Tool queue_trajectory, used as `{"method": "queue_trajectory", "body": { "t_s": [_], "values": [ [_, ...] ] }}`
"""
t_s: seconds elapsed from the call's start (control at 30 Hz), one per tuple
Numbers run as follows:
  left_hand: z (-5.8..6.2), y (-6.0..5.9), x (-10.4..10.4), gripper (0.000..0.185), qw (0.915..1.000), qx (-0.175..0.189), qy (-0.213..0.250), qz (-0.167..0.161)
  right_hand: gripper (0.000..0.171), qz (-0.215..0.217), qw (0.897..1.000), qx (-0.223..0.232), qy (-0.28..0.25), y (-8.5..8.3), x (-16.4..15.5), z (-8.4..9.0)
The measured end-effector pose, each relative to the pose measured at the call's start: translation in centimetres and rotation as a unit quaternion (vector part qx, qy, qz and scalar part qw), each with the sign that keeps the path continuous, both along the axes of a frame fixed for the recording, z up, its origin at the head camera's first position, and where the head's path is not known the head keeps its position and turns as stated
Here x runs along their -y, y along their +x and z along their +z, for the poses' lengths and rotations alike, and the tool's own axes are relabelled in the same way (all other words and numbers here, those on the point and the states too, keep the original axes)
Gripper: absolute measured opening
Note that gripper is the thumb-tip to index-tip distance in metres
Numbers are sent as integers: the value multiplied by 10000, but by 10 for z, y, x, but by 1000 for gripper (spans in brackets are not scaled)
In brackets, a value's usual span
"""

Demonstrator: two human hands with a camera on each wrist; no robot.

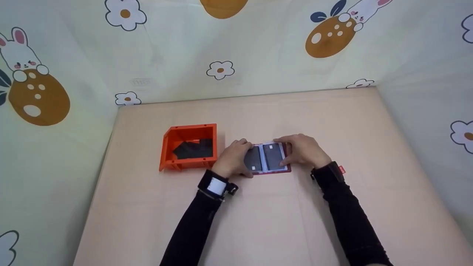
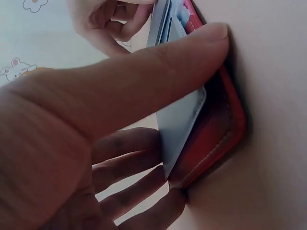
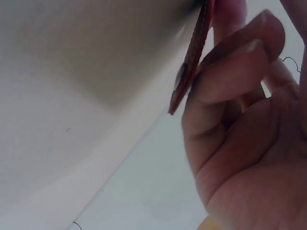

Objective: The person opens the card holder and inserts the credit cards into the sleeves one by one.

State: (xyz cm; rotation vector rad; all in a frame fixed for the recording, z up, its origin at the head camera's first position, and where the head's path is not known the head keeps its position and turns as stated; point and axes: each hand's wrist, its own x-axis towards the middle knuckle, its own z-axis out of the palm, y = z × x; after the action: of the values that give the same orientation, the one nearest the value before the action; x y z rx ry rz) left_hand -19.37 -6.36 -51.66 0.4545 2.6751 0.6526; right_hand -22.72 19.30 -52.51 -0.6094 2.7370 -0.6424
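Observation:
A red card holder (image 1: 264, 159) lies spread open on the table, with clear sleeves and a dark card on each side. My left hand (image 1: 232, 157) grips its left side, thumb at the near edge and fingers at the far edge. In the left wrist view, the thumb crosses the sleeves above the red stitched cover (image 2: 211, 134). My right hand (image 1: 305, 149) holds the right side, forefinger at the top corner and thumb on the right-hand card. The right wrist view shows the cover's edge (image 3: 192, 62) against curled fingers.
Left of the card holder stands an orange bin (image 1: 188, 162) with several dark cards (image 1: 196, 148) inside. The pale table (image 1: 258, 221) meets a printed cloth wall (image 1: 177, 55) at the back, and similar cloth hangs on both sides.

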Motion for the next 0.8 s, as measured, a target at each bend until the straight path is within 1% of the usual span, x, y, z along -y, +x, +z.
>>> {"method": "queue_trajectory", "body": {
  "t_s": [0.13, 0.23, 0.33, 0.43, 0.5, 0.57, 0.6, 0.67, 0.8],
  "values": [
    [0, 0, -1, 90, 10000, -35, -26, 4, 71, -41, 9996, -98, -246, -2, 0, -2],
    [2, 0, -1, 89, 10000, -10, -50, 5, 63, -67, 9985, -33, -552, -3, 1, -4],
    [3, 0, -2, 89, 10000, 31, -87, -14, 52, -156, 9943, 220, -1031, -2, 4, -5],
    [3, 0, -2, 90, 9999, 54, -93, -17, 44, -382, 9837, 686, -1618, 0, 8, -3],
    [3, 0, -2, 90, 9999, 67, -93, 6, 43, -521, 9760, 931, -1897, 1, 11, -2],
    [3, 0, -1, 90, 9999, 82, -55, 45, 47, -631, 9712, 1099, -2019, 2, 12, 0],
    [3, 0, -1, 90, 9999, 95, -38, 64, 50, -654, 9702, 1139, -2037, 2, 13, 0],
    [3, 0, -1, 89, 9999, 105, -20, 87, 55, -691, 9715, 1124, -1970, 2, 13, 1],
    [2, 0, -1, 90, 9998, 135, -2, 122, 59, -684, 9725, 1099, -1935, 3, 14, 1]
  ]
}}
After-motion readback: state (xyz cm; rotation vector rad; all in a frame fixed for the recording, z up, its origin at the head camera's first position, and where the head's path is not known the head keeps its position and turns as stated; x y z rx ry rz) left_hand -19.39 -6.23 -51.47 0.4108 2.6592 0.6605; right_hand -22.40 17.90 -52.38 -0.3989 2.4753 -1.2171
